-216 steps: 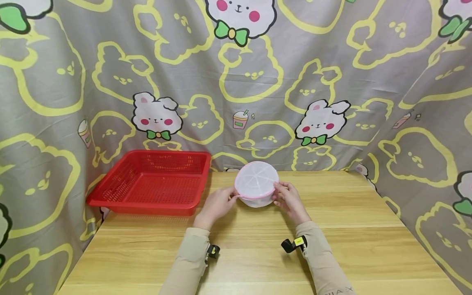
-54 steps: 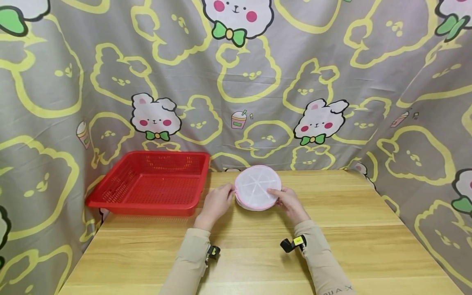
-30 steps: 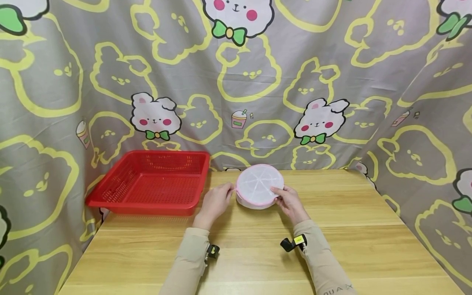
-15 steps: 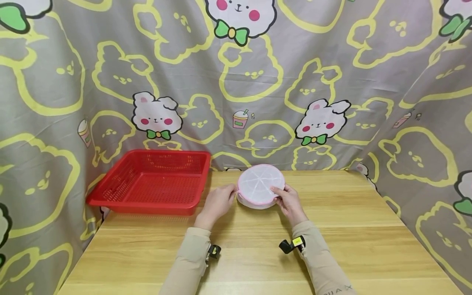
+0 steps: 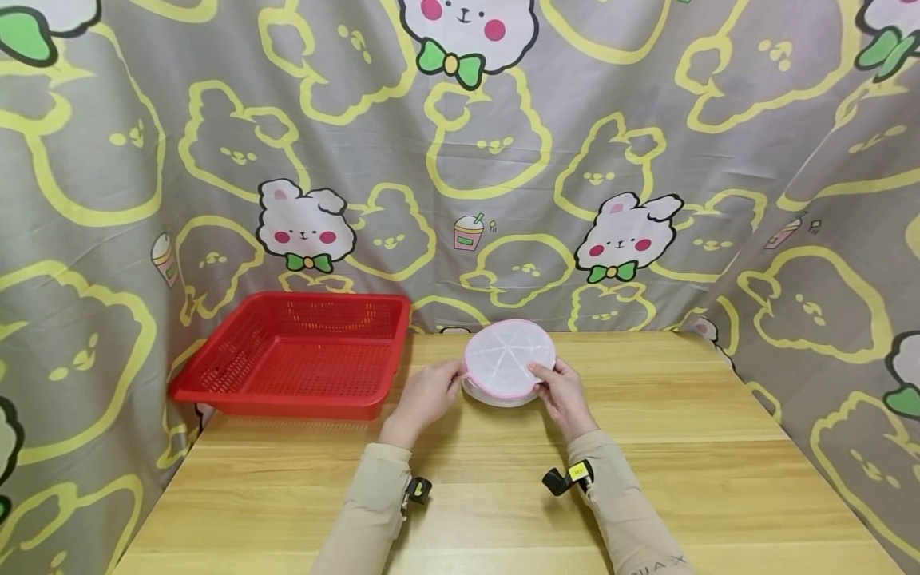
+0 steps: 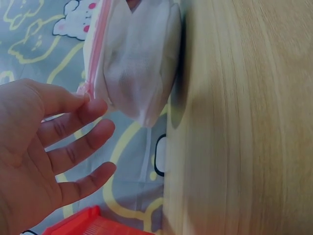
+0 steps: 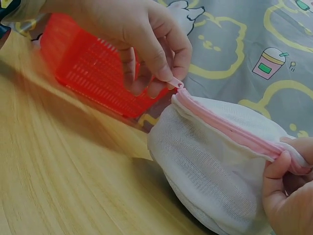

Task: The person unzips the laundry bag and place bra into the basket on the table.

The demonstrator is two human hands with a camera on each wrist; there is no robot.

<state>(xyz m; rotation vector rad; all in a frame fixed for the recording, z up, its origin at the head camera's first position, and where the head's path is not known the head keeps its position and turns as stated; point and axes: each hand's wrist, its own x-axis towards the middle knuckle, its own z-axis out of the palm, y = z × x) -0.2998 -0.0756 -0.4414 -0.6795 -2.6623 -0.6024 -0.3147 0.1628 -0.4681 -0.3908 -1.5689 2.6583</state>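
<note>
A round white mesh laundry bag (image 5: 506, 355) with a pink zipper (image 7: 222, 125) round its top edge is near the back of the table. My left hand (image 5: 427, 395) pinches the pink zipper pull (image 7: 175, 83) between thumb and index finger at the bag's left side. Its other fingers are spread apart, as the left wrist view shows. On the opposite side, my right hand (image 5: 565, 395) grips the bag's edge, thumb on the top panel and fingers below. In the right wrist view the mesh side (image 7: 195, 161) bulges below the zipper.
A red perforated plastic basket (image 5: 280, 406) stands at the back left, close to my left hand. Behind the wooden table (image 5: 496, 487) hangs a grey curtain (image 5: 402, 144) with cartoon prints, which also runs along both sides.
Compared with several seconds ago, the bag's top has shifted slightly right and my right thumb has moved onto the top panel. In the last second the hands and bag have barely moved.
</note>
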